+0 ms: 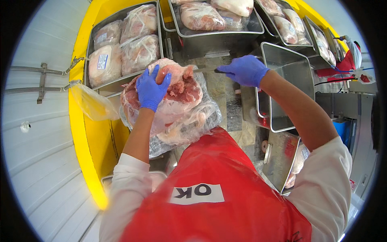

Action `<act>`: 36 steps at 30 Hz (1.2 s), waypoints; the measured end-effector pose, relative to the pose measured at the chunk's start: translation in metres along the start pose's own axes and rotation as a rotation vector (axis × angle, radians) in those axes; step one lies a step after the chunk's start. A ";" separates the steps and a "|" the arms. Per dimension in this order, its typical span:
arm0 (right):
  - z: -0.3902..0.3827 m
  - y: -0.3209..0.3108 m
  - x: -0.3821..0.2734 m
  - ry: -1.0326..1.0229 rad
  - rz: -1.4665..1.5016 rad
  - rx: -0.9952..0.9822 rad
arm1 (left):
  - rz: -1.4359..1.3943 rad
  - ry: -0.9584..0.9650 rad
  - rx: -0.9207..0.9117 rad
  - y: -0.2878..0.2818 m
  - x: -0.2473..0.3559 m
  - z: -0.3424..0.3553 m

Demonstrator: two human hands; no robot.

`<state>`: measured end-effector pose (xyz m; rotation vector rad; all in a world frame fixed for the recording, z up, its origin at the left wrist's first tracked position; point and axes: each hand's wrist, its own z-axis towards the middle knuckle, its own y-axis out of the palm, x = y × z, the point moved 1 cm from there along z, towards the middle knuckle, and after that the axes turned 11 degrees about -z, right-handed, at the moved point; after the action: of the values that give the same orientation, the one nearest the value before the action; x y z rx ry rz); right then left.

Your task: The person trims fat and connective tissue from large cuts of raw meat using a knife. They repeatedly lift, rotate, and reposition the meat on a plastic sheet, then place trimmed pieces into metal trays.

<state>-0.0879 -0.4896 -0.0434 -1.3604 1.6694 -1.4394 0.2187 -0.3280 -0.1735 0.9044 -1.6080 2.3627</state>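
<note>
A large piece of raw meat (183, 86), pale fat outside and dark red where it is cut, lies on crumpled clear plastic wrap (209, 109). My left hand (152, 89), in a blue glove, presses on its top with the fingers spread. To the right, apart from the meat, my right hand (245, 71) is also blue-gloved and closed around a knife (218, 71). The knife's dark handle shows at the fingers, and its thin blade points left toward the meat. Most of the handle is hidden in the glove.
Metal bins of bagged meat line the far side, including one far left (104, 64) and one far middle (203, 18). An open steel bin (292, 97) stands under my right forearm. A yellow frame (78, 121) borders the left; a clear bag (94, 103) hangs there.
</note>
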 end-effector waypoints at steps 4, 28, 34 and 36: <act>-0.025 -0.038 0.000 0.090 0.063 0.105 | 0.058 0.031 0.028 0.001 0.002 -0.003; -0.090 0.162 -0.057 -0.117 0.941 0.000 | -0.141 -0.044 -0.124 -0.005 0.008 0.003; -0.007 0.242 -0.129 -0.184 0.777 0.307 | -0.187 -0.095 -0.138 -0.002 0.015 0.007; 0.001 0.255 -0.128 -0.153 0.765 0.387 | -0.241 -0.118 -0.113 0.003 0.006 0.003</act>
<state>-0.1291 -0.3939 -0.3084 -0.5067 1.4673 -1.0788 0.2139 -0.3331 -0.1716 1.1604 -1.5550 2.0718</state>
